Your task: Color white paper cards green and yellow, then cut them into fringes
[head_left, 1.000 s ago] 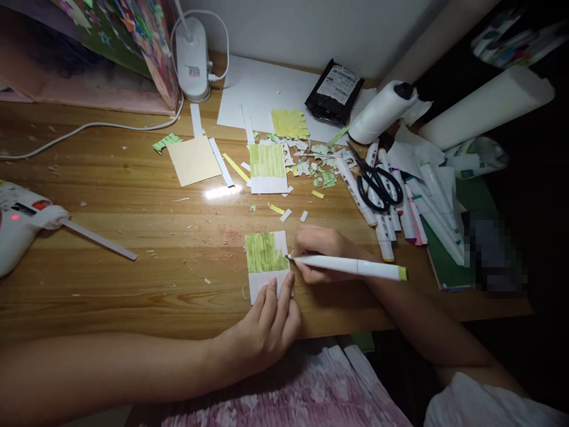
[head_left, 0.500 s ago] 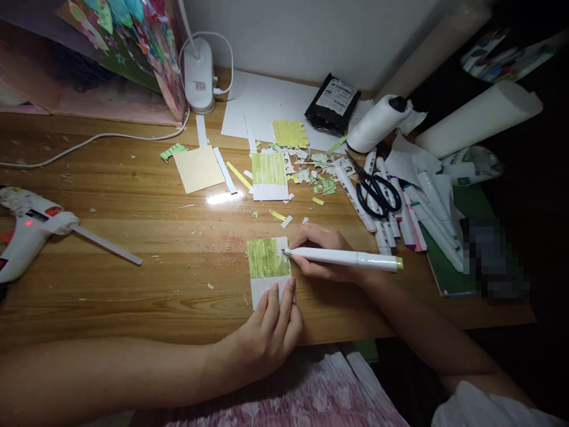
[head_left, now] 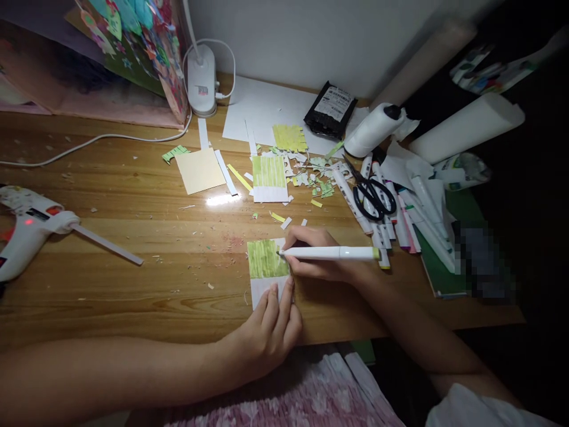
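A white paper square (head_left: 268,261), its upper part coloured olive green, lies near the table's front edge. The fingertips of my left hand (head_left: 273,326) rest on its lower white part, stretched and slightly spread. My right hand (head_left: 317,255) grips a white marker (head_left: 333,253) with a yellow-green end; the tip touches the upper right of the green area. Farther back are a second paper with green stripes (head_left: 269,179), a fringed yellow-green piece (head_left: 290,137) and a cream square (head_left: 200,171).
Black-handled scissors (head_left: 376,198) lie on a pile of markers (head_left: 404,222) at the right. A glue gun (head_left: 31,228) is at the left. Paper scraps (head_left: 317,172), a black packet (head_left: 331,110), a white roll (head_left: 373,130) and a lamp base (head_left: 201,83) stand farther back.
My right hand and the marker have shifted left across the paper, and green now covers more of its upper right. My left hand stays on the paper. The view has shifted slightly.
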The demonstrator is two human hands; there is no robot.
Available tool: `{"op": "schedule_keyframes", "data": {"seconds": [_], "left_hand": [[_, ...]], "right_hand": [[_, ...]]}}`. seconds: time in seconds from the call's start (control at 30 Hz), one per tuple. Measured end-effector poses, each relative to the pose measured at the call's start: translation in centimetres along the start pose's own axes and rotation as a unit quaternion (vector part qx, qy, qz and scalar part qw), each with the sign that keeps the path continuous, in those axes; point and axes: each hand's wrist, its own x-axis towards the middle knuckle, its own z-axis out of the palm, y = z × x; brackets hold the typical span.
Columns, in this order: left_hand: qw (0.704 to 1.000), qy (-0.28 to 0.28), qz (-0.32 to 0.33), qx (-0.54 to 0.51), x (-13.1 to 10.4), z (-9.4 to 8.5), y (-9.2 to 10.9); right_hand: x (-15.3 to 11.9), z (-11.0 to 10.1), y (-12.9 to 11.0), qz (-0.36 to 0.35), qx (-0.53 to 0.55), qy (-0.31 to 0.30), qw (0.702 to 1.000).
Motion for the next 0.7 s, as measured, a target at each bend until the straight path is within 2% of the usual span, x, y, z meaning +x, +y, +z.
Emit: {"op": "schedule_keyframes", "data": {"seconds": [0.13,0.27,0.4,0.7], "left_hand": [[1.000,0.001,0.004,0.003,-0.03,0.01,-0.01],[1.000,0.004,0.001,0.004,0.11,-0.04,-0.07],[1.000,0.003,0.000,0.005,0.20,-0.08,-0.04],[1.000,-0.002,-0.001,0.013,0.05,0.14,0.04]], "right_hand": [[0.15,0.11,-0.02,0.043,0.010,0.037,0.998],[0.24,0.21,0.17,0.051,0.025,0.017,0.998],[0.38,0.38,0.08,0.073,0.031,0.048,0.996],[0.31,0.96,-0.30,0.087,0.032,0.068,0.993]]}}
